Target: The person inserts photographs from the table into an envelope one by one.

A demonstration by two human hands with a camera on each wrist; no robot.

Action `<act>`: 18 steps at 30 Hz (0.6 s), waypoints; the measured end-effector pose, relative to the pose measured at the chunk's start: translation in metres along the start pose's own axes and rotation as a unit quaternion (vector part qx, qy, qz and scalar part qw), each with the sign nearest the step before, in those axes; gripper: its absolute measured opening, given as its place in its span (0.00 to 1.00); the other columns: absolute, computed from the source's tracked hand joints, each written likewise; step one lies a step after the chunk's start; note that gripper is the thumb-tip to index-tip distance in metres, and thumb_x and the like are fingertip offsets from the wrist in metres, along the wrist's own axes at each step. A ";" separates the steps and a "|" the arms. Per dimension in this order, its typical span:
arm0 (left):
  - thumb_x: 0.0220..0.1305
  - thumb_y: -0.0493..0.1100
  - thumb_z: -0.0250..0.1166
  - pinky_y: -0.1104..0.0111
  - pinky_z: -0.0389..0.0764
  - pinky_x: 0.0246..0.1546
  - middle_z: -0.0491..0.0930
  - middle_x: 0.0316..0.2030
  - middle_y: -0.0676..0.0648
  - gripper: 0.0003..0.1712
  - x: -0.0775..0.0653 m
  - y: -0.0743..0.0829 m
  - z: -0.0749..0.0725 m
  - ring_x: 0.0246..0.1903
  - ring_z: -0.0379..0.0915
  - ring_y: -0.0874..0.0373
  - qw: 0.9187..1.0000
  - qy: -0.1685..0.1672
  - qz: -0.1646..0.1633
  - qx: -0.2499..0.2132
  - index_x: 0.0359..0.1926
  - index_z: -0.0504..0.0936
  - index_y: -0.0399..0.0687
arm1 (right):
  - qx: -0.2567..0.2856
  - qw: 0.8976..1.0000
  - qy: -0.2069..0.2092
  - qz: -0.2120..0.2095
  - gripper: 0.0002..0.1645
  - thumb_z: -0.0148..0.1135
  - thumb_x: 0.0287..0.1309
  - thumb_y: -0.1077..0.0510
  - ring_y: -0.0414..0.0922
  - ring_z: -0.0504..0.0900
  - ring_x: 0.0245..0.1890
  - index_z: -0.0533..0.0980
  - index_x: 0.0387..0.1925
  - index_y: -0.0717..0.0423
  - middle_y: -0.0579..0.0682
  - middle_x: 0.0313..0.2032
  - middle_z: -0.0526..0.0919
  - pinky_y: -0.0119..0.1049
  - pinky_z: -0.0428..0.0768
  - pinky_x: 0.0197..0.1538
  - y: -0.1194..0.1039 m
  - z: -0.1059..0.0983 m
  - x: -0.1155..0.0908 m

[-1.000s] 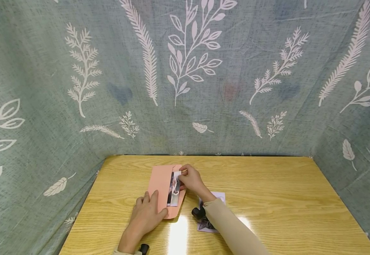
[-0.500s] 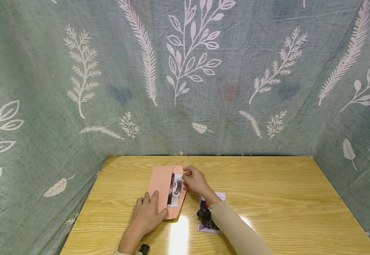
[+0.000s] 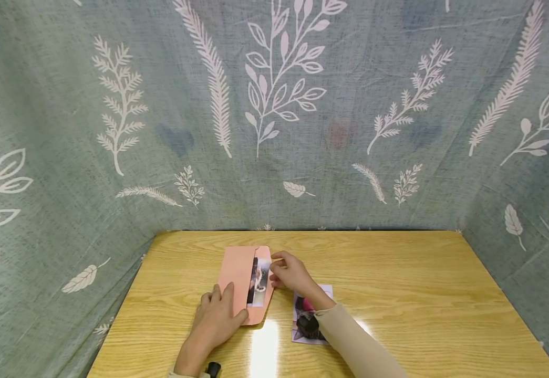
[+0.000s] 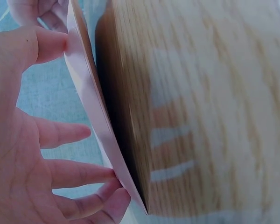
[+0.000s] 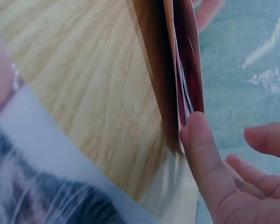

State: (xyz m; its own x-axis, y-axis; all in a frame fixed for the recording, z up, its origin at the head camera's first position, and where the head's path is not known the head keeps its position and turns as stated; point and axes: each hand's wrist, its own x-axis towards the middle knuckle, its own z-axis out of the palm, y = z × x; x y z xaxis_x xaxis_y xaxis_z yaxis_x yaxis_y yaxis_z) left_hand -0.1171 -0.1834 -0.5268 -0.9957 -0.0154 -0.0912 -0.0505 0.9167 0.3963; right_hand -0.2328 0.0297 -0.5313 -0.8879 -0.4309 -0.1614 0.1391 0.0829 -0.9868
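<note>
A pink envelope (image 3: pixel 236 268) stands on the table left of centre, its opening facing right. Tucked partly into it is a photo print (image 3: pixel 261 283) with a pale, curled shape on it; the rest is hidden inside. My left hand (image 3: pixel 216 317) rests on the envelope's lower left with fingers spread, thumb and fingertips touching the paper in the left wrist view. At the opening is my right hand (image 3: pixel 293 273). One of its digits (image 5: pixel 199 130) touches the mouth by the photo's edge, while the other fingers stand apart in the right wrist view.
A second photo print (image 3: pixel 301 331) lies on the wooden table (image 3: pixel 397 294), partly under the right forearm; fur and whiskers show on this print (image 5: pixel 51 186) up close. Black wrist cameras (image 3: pixel 308 323) sit on both wrists. A leaf-patterned cloth (image 3: pixel 274 199) hangs behind the table.
My right hand has let go of the photo's edge and shifted slightly right. The photo now lies flatter against the envelope's flap. My left hand has stayed in place.
</note>
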 end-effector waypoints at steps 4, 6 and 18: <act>0.62 0.61 0.64 0.35 0.63 0.58 0.59 0.68 0.22 0.47 0.000 0.000 0.000 0.64 0.57 0.25 1.000 0.001 -0.001 0.001 0.74 0.64 0.40 | 0.004 1.000 -0.007 -0.011 0.25 0.55 0.71 0.63 0.59 0.84 0.41 0.66 0.65 0.69 0.68 0.53 0.77 0.48 0.85 0.43 0.000 0.004 0.000; 0.62 0.61 0.64 0.35 0.63 0.58 0.59 0.68 0.22 0.47 0.000 0.000 0.000 0.64 0.57 0.25 1.000 0.001 -0.002 0.001 0.73 0.64 0.40 | 0.004 1.000 -0.008 -0.014 0.25 0.55 0.72 0.63 0.60 0.84 0.42 0.66 0.65 0.70 0.68 0.53 0.77 0.49 0.84 0.43 0.000 0.006 0.000; 0.61 0.61 0.63 0.35 0.64 0.57 0.60 0.67 0.22 0.46 0.001 -0.002 0.002 0.63 0.58 0.25 1.000 0.010 0.004 0.007 0.72 0.65 0.39 | -0.008 1.000 -0.002 -0.026 0.23 0.54 0.73 0.62 0.63 0.83 0.44 0.68 0.64 0.69 0.69 0.54 0.76 0.49 0.84 0.43 -0.001 0.015 0.002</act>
State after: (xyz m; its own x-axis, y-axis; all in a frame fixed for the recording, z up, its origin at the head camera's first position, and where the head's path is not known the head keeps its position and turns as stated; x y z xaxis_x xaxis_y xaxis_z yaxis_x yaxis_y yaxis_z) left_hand -0.1176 -0.1846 -0.5296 -0.9974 -0.0161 -0.0697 -0.0416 0.9227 0.3832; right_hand -0.2287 0.0154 -0.5311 -0.8915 -0.4392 -0.1108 0.0862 0.0756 -0.9934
